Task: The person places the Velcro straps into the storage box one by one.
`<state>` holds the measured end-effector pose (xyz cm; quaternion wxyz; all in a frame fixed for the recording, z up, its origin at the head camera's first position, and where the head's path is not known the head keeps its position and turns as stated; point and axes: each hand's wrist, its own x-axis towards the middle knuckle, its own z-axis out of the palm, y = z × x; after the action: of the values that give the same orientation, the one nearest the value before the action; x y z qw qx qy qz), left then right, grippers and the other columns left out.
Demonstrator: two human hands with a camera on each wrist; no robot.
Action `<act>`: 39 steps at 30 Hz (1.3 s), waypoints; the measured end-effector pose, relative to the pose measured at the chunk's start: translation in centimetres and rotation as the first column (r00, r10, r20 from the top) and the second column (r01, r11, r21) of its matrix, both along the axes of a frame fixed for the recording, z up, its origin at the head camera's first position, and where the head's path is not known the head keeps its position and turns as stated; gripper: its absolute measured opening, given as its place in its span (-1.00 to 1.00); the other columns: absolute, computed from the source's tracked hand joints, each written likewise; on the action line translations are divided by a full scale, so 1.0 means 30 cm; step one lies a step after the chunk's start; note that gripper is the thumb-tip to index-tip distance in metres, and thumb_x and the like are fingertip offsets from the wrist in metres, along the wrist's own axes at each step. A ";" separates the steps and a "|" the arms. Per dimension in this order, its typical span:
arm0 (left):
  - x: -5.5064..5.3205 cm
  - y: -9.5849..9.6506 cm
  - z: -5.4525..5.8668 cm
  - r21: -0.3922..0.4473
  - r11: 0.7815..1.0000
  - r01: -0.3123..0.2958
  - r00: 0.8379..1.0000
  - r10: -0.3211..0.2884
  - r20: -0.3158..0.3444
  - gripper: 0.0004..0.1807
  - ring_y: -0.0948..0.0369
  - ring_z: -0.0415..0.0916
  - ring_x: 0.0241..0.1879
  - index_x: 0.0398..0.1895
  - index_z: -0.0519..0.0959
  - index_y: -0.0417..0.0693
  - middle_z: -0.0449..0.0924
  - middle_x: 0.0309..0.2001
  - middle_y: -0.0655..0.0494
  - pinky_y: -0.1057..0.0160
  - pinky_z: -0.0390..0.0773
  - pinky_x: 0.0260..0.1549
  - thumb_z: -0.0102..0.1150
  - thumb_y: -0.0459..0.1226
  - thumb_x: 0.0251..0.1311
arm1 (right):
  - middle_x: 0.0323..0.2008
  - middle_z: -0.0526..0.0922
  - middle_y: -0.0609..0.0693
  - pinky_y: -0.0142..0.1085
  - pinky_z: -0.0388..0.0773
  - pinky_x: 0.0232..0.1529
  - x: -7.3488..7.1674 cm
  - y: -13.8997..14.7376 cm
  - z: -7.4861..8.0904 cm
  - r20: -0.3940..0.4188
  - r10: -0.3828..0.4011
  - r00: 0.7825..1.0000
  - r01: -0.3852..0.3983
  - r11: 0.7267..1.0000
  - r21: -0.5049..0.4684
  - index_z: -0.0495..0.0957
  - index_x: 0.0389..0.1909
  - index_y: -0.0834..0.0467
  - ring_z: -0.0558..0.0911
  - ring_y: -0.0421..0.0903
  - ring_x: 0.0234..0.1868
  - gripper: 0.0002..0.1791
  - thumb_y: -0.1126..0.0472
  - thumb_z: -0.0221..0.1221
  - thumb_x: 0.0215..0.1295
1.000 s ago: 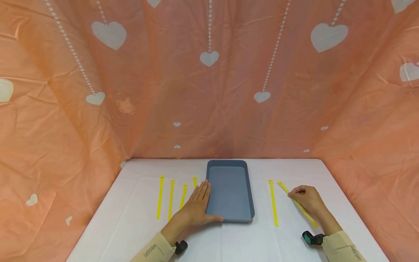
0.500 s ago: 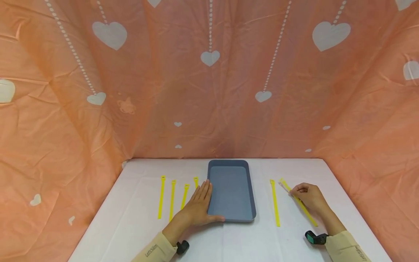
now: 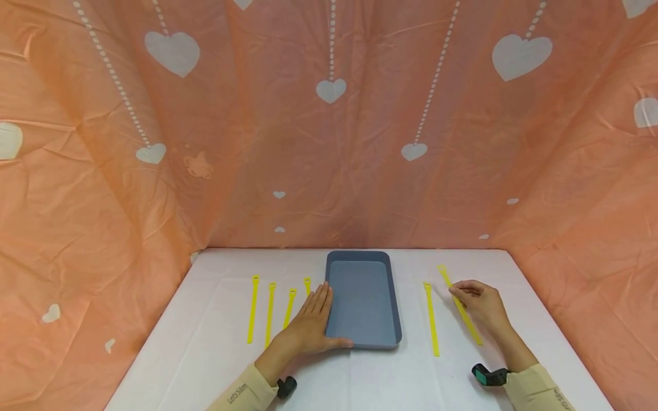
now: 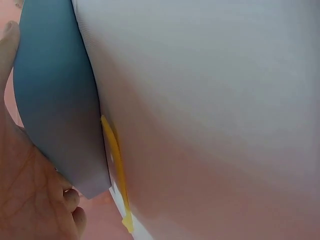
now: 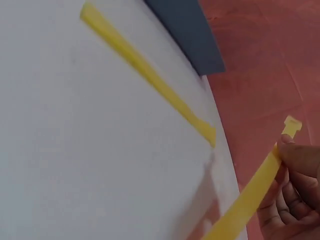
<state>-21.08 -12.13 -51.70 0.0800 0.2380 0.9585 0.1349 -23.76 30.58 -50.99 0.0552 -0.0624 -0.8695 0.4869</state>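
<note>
Yellow strap (image 3: 469, 323) pinched near its tabbed end, aimed at eleven o'clock

The right hand (image 3: 482, 305) holds the strap between thumb and fingers, nearer the tab than the tail. The strap is at three o'clock from the blue-grey tray (image 3: 364, 302) and seems raised off the white table (image 3: 390, 382); whether its tail touches cannot be told.

It should handle as very light, thin and pliable, stiff enough to keep its line yet apt to twist at the tail; perhaps a little slippery, hardly fragile. The surest hold is probably just below the tab, where the wider end would check a slip.

In the head view its long axis runs from eleven to five, tab at eleven. A second strap (image 3: 432, 319) lies at nine o'clock from it, pointing almost to twelve.

The left hand (image 3: 311, 332) rests with straight fingers along the tray's nine o'clock wall, thumb at the six o'clock rim
</note>
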 end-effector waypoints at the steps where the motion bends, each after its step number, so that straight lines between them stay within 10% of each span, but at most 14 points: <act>1: 0.001 0.000 0.001 0.001 1.000 0.000 1.000 0.000 0.000 0.49 -0.07 -0.35 0.74 0.74 -0.20 -0.29 -0.35 0.75 -0.22 -0.09 -0.13 0.68 0.20 0.56 0.15 | -0.40 0.75 -0.13 -0.41 0.60 -0.41 0.000 -0.006 0.004 -0.002 0.004 1.000 -0.005 1.000 -0.024 0.72 0.01 0.38 0.62 -0.26 -0.44 -0.59 0.08 0.43 0.44; 19: 0.003 0.000 -0.007 -0.022 1.000 -0.004 1.000 0.004 -0.005 0.49 -0.08 -0.35 0.74 0.74 -0.21 -0.29 -0.36 0.75 -0.23 -0.09 -0.13 0.68 0.17 0.58 0.16 | -0.32 0.73 -0.06 -0.29 0.72 -0.19 -0.021 -0.165 0.074 -0.013 0.176 0.984 -0.167 0.902 -0.399 0.60 0.03 0.40 0.65 -0.16 -0.30 -0.67 0.19 0.35 0.51; 39: 0.007 0.002 -0.002 -0.019 1.000 -0.025 1.000 0.025 -0.016 0.52 -0.05 -0.33 0.74 0.75 -0.19 -0.27 -0.34 0.76 -0.18 -0.07 -0.17 0.68 0.18 0.60 0.11 | -0.30 0.74 -0.05 -0.30 0.71 -0.17 -0.036 -0.317 0.127 -0.040 0.239 0.970 -0.228 0.849 -0.476 0.57 0.01 0.35 0.68 -0.10 -0.28 -0.74 0.22 0.32 0.53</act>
<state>-20.87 -12.06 -51.77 0.0729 0.2263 0.9633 0.1246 -24.83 21.08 -47.18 -0.0305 0.0269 -0.7242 0.6884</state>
